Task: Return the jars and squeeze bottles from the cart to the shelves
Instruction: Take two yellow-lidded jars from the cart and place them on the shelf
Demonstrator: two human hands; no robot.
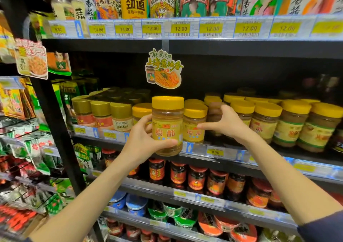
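My left hand (143, 139) grips a yellow-lidded jar (168, 124) with a yellow label and red characters, held upright just in front of the middle shelf edge (202, 150). A matching jar (194, 124) stands on the shelf right behind it. My right hand (225, 124) reaches into the shelf with fingers spread, its thumb pointing at that matching jar and its fingers against a brownish jar (214, 111) further back. It is not clear whether the right hand grips anything. The cart is out of view.
More yellow-lidded jars (265, 121) fill the shelf to the right, gold-lidded ones (101, 115) to the left. A paper promo tag (163, 69) hangs above the held jar. Red-lidded jars (196, 178) line the shelf below. Hanging packets (27, 111) crowd the left rack.
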